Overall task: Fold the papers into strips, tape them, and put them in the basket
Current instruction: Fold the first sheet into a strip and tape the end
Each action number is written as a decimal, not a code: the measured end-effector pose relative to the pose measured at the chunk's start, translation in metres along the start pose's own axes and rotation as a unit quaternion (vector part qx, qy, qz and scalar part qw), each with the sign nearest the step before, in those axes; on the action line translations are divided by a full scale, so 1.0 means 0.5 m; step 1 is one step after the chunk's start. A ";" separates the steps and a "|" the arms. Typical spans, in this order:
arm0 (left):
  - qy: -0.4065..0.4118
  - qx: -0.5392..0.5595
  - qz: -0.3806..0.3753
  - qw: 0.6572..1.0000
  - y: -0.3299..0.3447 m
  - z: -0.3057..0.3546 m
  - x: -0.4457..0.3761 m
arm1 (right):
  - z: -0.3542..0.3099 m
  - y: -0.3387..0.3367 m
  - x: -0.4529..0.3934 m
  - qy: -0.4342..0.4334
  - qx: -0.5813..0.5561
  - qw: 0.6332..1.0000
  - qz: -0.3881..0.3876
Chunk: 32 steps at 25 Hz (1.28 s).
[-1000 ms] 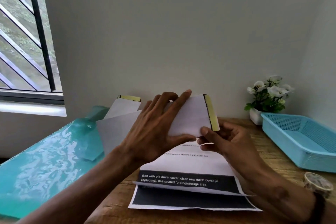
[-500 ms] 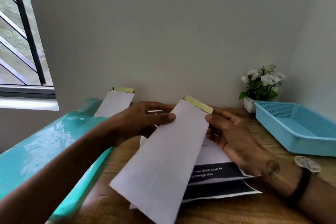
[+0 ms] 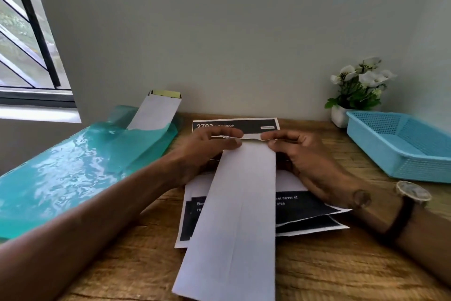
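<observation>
Wooden desk [image 3: 317,264]: left hand [image 3: 207,151] and right hand [image 3: 300,154] pinch a folded paper strip's [image 3: 241,215] far end.
Edges should stay aligned before taping.

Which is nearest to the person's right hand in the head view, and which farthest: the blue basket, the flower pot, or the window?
From the right hand:
1. Blue basket, just to its right on the table.
2. Flower pot, behind the basket's corner against the wall; close to the basket's rank, but slightly farther.
3. Window, far off on the left wall.
</observation>
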<state>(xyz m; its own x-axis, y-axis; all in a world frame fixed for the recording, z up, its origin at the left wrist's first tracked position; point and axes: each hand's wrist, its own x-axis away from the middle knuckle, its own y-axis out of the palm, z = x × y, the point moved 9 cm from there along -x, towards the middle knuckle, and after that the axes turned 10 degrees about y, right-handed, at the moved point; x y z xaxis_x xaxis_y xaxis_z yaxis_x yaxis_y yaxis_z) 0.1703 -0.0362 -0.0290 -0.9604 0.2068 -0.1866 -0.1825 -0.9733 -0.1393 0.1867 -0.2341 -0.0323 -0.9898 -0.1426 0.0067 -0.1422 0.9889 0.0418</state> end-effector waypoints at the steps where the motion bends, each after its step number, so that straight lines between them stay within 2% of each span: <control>1: 0.009 0.000 0.005 1.000 -0.002 0.003 -0.001 | 0.000 0.000 0.002 -0.001 0.000 1.000 -0.005; 9: 0.114 -0.034 -0.036 0.992 0.041 0.052 0.012 | -0.011 -0.005 0.020 -0.005 0.000 1.000 0.021; 18: 0.083 -0.068 0.004 0.994 0.019 0.009 -0.013 | -0.004 -0.012 0.004 -0.012 0.064 0.997 0.046; 22: 0.078 -0.120 0.020 0.990 -0.006 0.004 -0.024 | 0.006 -0.011 -0.003 0.010 0.014 0.999 0.035; 27: 0.074 -0.046 0.053 0.995 -0.022 0.016 -0.022 | -0.010 -0.011 0.007 -0.015 0.000 0.998 0.055; 30: 0.066 0.033 0.110 0.991 -0.042 0.006 -0.018 | -0.012 0.004 0.010 0.031 -0.116 0.993 0.013; 32: 0.052 0.034 0.165 0.984 -0.060 -0.001 -0.015 | -0.011 0.025 0.017 0.071 -0.171 0.982 -0.040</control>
<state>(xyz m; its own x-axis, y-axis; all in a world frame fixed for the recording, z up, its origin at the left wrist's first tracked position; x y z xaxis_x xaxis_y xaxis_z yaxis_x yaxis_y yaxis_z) 0.1831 -0.0085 -0.0241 -0.9435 -0.1153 -0.3106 0.1182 -0.9929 0.0097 0.1768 -0.2229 -0.0264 -0.9605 -0.2474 0.1277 -0.1830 0.9067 0.3801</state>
